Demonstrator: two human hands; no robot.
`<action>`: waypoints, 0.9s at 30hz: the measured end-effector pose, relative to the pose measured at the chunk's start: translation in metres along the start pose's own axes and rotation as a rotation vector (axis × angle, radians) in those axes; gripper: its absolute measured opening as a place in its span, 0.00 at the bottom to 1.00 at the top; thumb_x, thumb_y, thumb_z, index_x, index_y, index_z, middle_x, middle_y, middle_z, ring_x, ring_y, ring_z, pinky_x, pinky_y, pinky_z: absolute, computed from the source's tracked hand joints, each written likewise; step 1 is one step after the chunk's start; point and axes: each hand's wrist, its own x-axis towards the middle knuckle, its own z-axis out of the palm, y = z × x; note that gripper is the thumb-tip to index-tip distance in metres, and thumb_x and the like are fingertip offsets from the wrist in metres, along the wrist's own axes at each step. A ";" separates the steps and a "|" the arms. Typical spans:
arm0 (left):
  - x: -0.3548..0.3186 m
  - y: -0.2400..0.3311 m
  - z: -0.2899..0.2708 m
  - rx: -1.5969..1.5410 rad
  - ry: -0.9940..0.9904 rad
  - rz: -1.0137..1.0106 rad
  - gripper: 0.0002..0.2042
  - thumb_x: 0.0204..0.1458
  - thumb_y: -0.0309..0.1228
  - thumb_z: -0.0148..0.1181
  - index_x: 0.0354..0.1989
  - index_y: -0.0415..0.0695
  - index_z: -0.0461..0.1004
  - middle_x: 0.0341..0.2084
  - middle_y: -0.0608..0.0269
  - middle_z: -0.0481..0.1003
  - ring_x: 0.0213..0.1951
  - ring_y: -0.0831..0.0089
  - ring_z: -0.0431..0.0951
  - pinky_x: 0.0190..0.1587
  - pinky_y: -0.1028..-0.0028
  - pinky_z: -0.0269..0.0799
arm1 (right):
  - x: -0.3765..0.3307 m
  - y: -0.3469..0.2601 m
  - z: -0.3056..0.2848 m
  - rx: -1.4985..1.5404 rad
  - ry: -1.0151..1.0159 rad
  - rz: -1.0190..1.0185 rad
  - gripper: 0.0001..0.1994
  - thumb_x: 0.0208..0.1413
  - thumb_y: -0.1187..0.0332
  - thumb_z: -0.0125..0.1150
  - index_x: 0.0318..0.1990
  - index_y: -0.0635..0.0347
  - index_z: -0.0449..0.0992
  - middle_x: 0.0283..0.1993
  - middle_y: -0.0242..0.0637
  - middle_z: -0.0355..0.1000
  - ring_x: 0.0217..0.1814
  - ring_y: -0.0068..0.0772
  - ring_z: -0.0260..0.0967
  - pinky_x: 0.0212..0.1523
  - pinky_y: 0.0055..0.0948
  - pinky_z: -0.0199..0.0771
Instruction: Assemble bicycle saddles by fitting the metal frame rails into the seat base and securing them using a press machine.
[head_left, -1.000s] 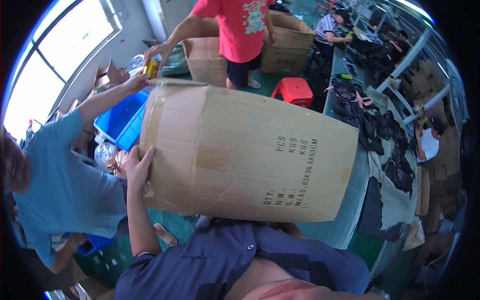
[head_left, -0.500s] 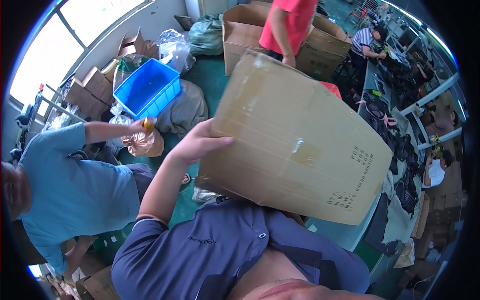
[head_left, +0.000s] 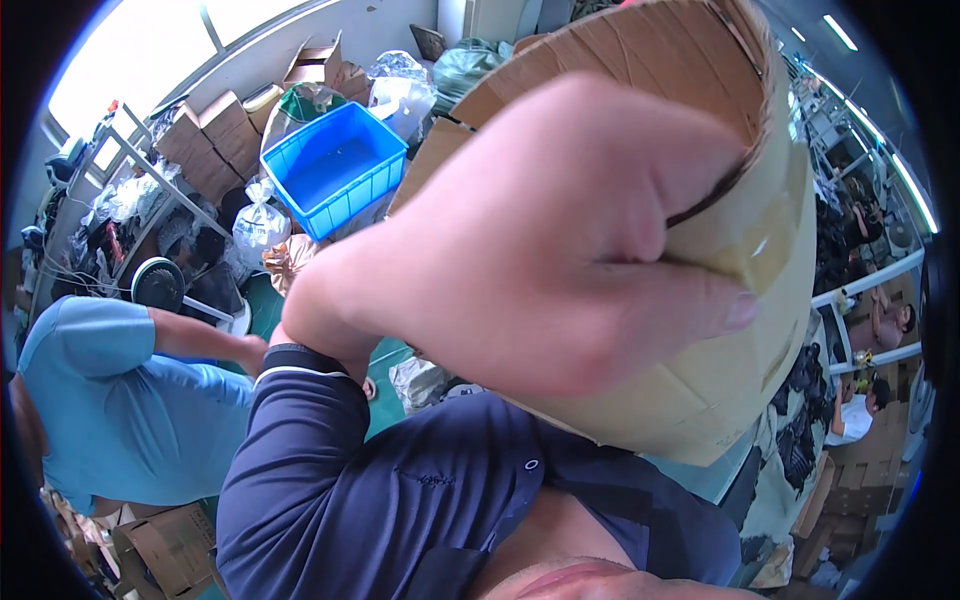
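Observation:
A large brown cardboard box (head_left: 720, 375) is tilted up close in front of my chest. Part of its open inside shows at the top, beyond its curved upper edge. My left hand (head_left: 560, 260) is closed over that edge, fingers reaching inside and thumb lying along the outer face near a strip of tape. The hand and forearm cover much of the box's middle. My right hand does not show, and the box's far right side hides what lies behind it.
At left stands a person in a light blue shirt (head_left: 140, 400). Beyond are a blue plastic crate (head_left: 350, 195), a white bag (head_left: 260, 228), a round black stool seat (head_left: 158, 285) and stacked cartons (head_left: 205, 140). Black pieces (head_left: 800, 400) cover the right-hand table, with people seated beyond.
My left hand has moved up and right from the box's left side to its upper edge. The box has tipped, showing its inside. The light-blue-shirted person's outstretched arm has lowered.

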 end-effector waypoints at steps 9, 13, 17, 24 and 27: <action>0.072 -0.054 -0.075 0.014 0.373 0.018 0.16 0.63 0.26 0.69 0.55 0.30 0.79 0.43 0.51 0.87 0.42 0.67 0.88 0.45 0.70 0.85 | 0.260 0.037 -0.002 0.297 -0.078 -0.171 0.24 0.71 0.56 0.61 0.68 0.59 0.74 0.63 0.44 0.77 0.63 0.44 0.77 0.64 0.46 0.79; 0.134 -0.130 -0.134 0.133 0.509 0.095 0.12 0.68 0.28 0.65 0.55 0.35 0.80 0.43 0.60 0.86 0.41 0.78 0.85 0.42 0.76 0.83 | 0.392 0.058 0.000 0.443 -0.109 -0.199 0.24 0.71 0.56 0.60 0.68 0.59 0.74 0.63 0.44 0.77 0.63 0.44 0.77 0.64 0.46 0.79; 0.157 -0.275 -0.203 0.910 0.326 -0.255 0.24 0.58 0.45 0.72 0.52 0.36 0.80 0.35 0.48 0.83 0.34 0.48 0.83 0.39 0.60 0.80 | 0.506 0.116 -0.008 0.337 -0.137 -0.037 0.18 0.70 0.60 0.63 0.62 0.58 0.76 0.59 0.41 0.79 0.55 0.39 0.80 0.56 0.40 0.84; -0.192 -0.453 -0.096 0.870 -0.064 -1.057 0.19 0.58 0.37 0.66 0.56 0.44 0.77 0.46 0.47 0.82 0.49 0.46 0.84 0.52 0.53 0.81 | 0.355 0.331 0.070 -0.352 -0.291 0.701 0.20 0.67 0.69 0.68 0.64 0.62 0.77 0.49 0.37 0.81 0.45 0.30 0.81 0.43 0.31 0.84; -0.387 -0.404 0.032 0.691 -0.557 -1.709 0.22 0.57 0.43 0.71 0.55 0.42 0.80 0.50 0.52 0.83 0.52 0.51 0.85 0.52 0.50 0.81 | 0.258 0.391 0.044 -0.561 -0.387 0.967 0.18 0.65 0.70 0.68 0.60 0.63 0.80 0.42 0.36 0.81 0.35 0.26 0.77 0.32 0.28 0.79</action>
